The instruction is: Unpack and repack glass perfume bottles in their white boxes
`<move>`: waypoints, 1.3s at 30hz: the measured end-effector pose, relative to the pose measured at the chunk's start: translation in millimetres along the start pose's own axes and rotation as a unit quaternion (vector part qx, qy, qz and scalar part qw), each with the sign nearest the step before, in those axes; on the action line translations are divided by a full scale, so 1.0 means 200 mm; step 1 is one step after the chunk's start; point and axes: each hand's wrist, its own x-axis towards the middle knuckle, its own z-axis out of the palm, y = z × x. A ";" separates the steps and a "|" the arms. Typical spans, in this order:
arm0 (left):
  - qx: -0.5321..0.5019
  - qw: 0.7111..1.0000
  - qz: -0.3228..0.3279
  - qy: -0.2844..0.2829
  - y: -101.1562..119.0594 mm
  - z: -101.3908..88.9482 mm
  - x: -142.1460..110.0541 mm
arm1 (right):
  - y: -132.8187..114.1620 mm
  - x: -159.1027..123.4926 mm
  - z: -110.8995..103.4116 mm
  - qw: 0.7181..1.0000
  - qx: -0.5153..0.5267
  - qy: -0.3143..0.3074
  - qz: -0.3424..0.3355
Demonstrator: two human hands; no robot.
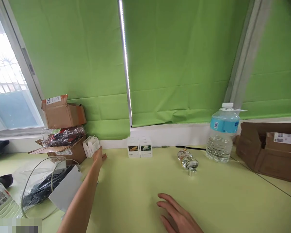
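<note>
At the left of the head view my left hand (98, 156) reaches out to a group of small white boxes (90, 146). Its fingers lie against the right side of the nearest box, and the thumb stands apart; part of the hand is hard to see. My right hand (176, 213) hovers low over the table with fingers apart and nothing in it. Two white boxes with flower pictures, one yellow (134, 148) and one white (145, 148), stand side by side by the wall. Several shiny clear glass bottles (187, 160) lie close together right of them.
A large water bottle (222, 136) and an open brown carton (271, 155) stand at the right. Stacked cartons (63, 115), a cable (26, 187), a plastic bag (42, 187) and a white sheet (66, 187) crowd the left. A thin brush-like tool (160, 146) and black strip (190, 148) lie near the wall.
</note>
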 end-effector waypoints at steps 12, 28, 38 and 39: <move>0.310 0.784 0.494 -0.210 0.05 0.29 -0.55 | -0.06 -0.01 -0.09 1.000 0.001 0.008 -0.007; 0.437 0.708 0.533 -0.154 0.06 0.14 -1.00 | -0.15 -0.02 -0.18 0.999 0.015 0.038 -0.030; 0.217 0.871 0.273 -0.346 0.02 -0.08 -1.49 | -0.28 -0.01 -0.15 0.914 0.400 0.003 0.068; 0.185 0.870 0.221 -0.399 0.01 -0.10 -1.51 | -0.30 -0.01 -0.17 0.906 0.420 -0.012 0.045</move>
